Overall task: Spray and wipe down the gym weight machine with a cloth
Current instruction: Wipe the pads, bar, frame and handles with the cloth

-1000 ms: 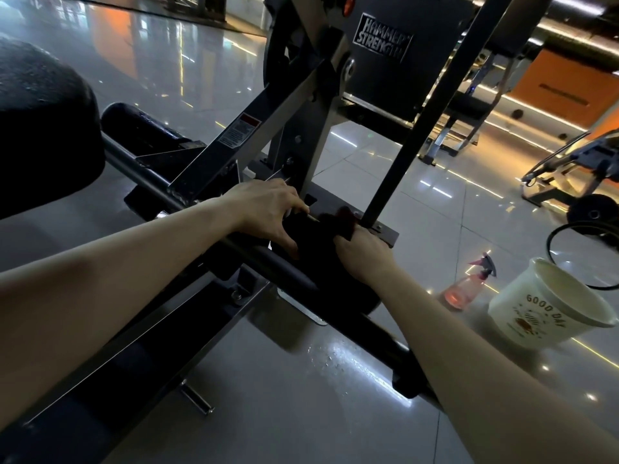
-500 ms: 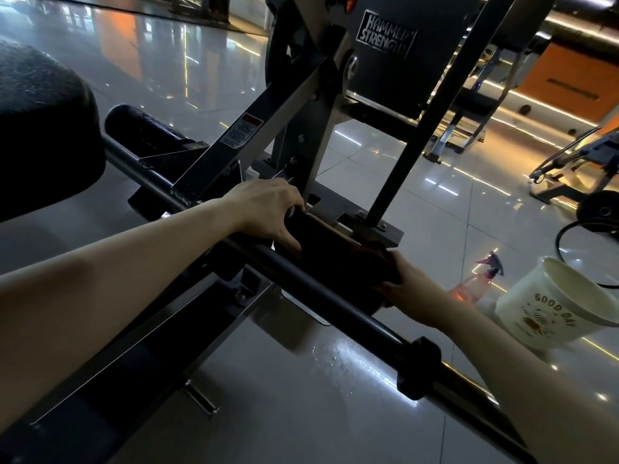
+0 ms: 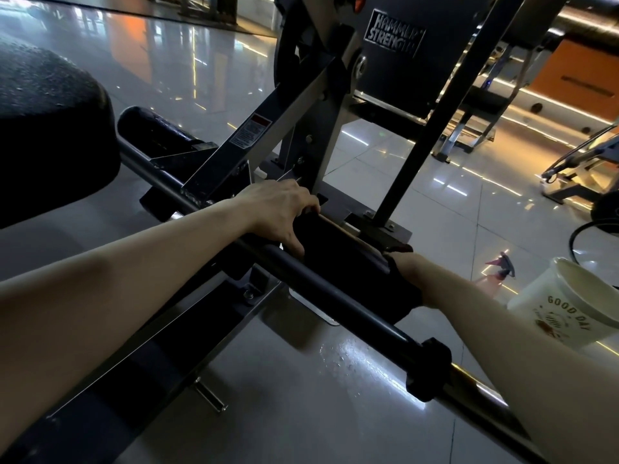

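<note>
Your dark cloth (image 3: 351, 276) drapes over the weight machine's (image 3: 301, 105) black crossbar (image 3: 268, 252). The pink spray bottle (image 3: 492, 271) sits on the floor (image 3: 301, 413), well apart.

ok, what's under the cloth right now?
Mostly hidden. The cloth covers most of the right hand and the machine part beneath; only a tan edge shows at its top.

One cloth (image 3: 398, 293), one bottle (image 3: 497, 267), one bucket (image 3: 542, 316)

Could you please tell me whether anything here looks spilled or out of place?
Yes: droplets speckle the floor beneath the machine's bar, a possible slip spot. The pink spray bottle beside the white bucket seems to lie tipped over.
</note>
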### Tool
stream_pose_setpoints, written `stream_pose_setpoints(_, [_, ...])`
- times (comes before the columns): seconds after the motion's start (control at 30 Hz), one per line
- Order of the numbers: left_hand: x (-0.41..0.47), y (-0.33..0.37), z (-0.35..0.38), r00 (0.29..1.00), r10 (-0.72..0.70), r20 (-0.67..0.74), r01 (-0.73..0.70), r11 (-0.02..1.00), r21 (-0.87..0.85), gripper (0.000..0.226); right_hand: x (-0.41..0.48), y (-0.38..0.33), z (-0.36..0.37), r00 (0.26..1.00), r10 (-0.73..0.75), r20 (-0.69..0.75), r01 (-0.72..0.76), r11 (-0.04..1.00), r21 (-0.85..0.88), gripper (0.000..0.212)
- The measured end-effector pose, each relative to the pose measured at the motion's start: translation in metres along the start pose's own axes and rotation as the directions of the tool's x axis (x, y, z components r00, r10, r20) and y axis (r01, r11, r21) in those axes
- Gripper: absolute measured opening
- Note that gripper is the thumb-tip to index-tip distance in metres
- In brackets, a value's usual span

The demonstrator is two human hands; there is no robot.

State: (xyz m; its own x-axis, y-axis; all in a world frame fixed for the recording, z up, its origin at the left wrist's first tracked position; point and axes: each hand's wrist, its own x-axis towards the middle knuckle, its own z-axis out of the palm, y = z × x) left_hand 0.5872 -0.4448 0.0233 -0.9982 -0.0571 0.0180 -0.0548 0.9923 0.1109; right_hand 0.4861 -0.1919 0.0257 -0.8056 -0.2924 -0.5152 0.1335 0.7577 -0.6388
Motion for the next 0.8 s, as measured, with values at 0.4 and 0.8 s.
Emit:
stream_pose_setpoints(0.4, [0.019,-0.006,0.004,0.999,-0.036,0.033,0.039,0.996,-0.085,0.067,-0.001,-0.034,0.053,0.777,-0.609,0.156,0.514,0.473,-0.716,0.088])
stream_pose_setpoints(0.8, [0.040,0.010,-0.029,0.917,-0.145,0.372,0.212,0.966,-0.146,0.100,-0.038,0.007,-0.013,0.882,-0.407,0.239,0.457,0.608,-0.649,0.082])
